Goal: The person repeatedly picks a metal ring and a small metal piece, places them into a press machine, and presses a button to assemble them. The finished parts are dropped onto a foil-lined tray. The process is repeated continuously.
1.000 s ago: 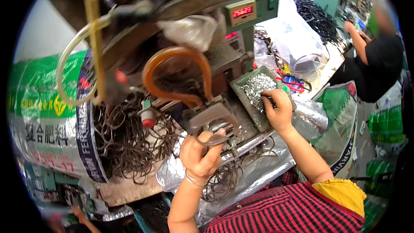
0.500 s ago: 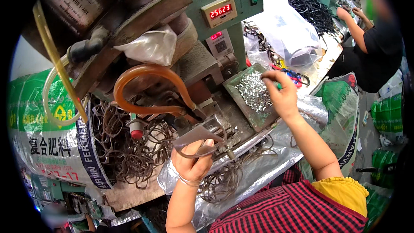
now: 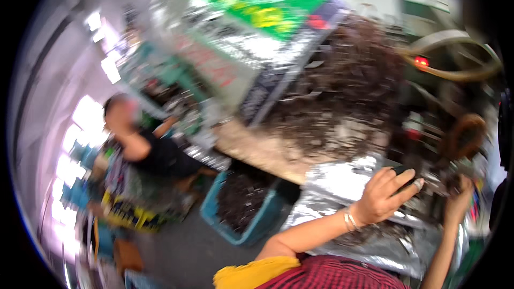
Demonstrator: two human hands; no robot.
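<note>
My left hand (image 3: pixel 388 195) reaches over the silvery sheet beside the machine, bracelets at its wrist and a ring on one finger. Its fingers are stretched forward and a little apart, and I see nothing held in them. A dark shape lies just past the fingertips, too blurred to name. At the right, my right hand (image 3: pixel 459 199) is up against the blurred machine parts; its fingers are smeared, so what they hold does not show. Beyond my left hand spreads a heap of brown straps (image 3: pixel 342 96) on the worktable (image 3: pixel 262 150).
A green and white woven sack (image 3: pixel 230 32) stands behind the straps. On the floor at left is a blue bin (image 3: pixel 214 206) of dark pieces. Another person (image 3: pixel 160 150) sits farther left. An orange hose (image 3: pixel 465 136) curves near the machine.
My view has swung left, so the sack, bin and other person now show. The brown strap loop earlier in my left hand no longer shows there. My right hand has left the metal-pieces tray.
</note>
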